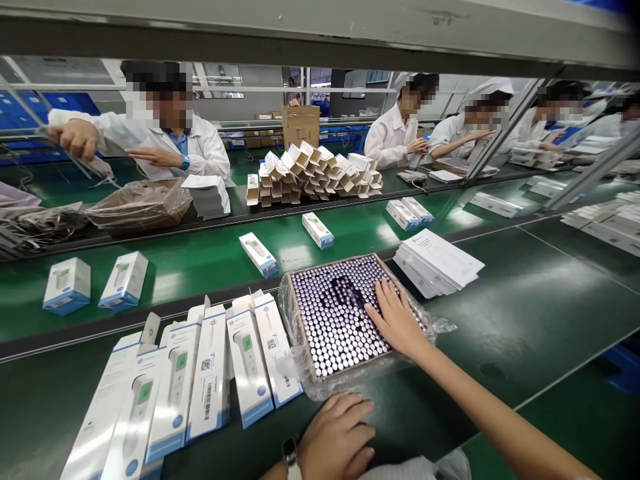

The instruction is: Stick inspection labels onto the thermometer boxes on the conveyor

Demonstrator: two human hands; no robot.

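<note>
A shallow box lined with clear plastic is packed with upright cylindrical batteries, their silver ends up; dark gaps show near its far middle. My right hand lies over the right side of the batteries, fingers stretched out and touching their tops. In front of the box, near the bench's near side, is my left hand, with a watch on the wrist. Its fingers are curled in, and whatever they may hold is hidden. Several white and blue thermometer cartons with raised flaps lean in a row left of the box.
A stack of printed leaflets lies right of the battery box. Beyond, a green conveyor belt carries several cartons. Across it are piled open cartons and several co-workers in white. A metal beam crosses overhead.
</note>
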